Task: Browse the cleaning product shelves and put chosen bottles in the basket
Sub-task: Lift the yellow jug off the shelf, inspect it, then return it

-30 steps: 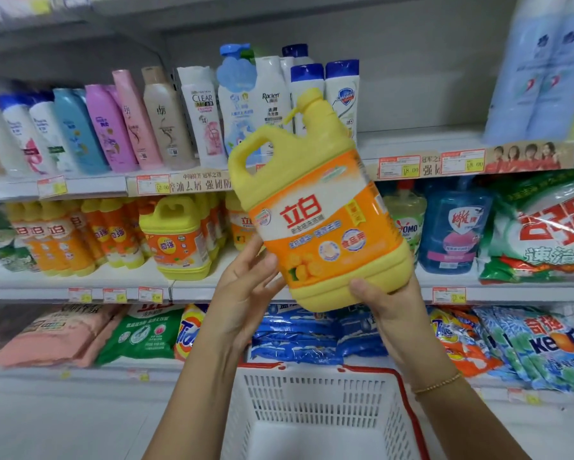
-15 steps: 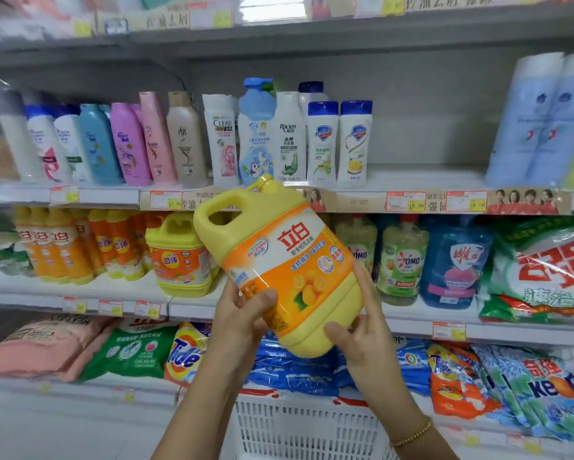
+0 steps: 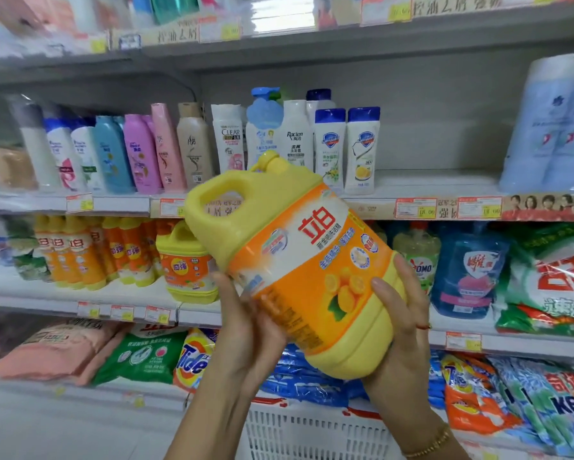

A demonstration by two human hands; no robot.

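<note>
The left hand [image 3: 246, 330] and right hand [image 3: 401, 320] both grasp the big yellow plastic jug with orange label [image 3: 299, 270], now tipped further over than before (inspection probably ending), directly above the white plastic basket [image 3: 312, 433].

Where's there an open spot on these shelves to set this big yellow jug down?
The clearest bare stretch is on the shampoo shelf, between the two white blue-capped bottles and the pale blue bottles at far right. The orange dish-soap bottles and the bottom shelf's detergent bags are packed tight. The jug hides the shelf behind it.
</note>
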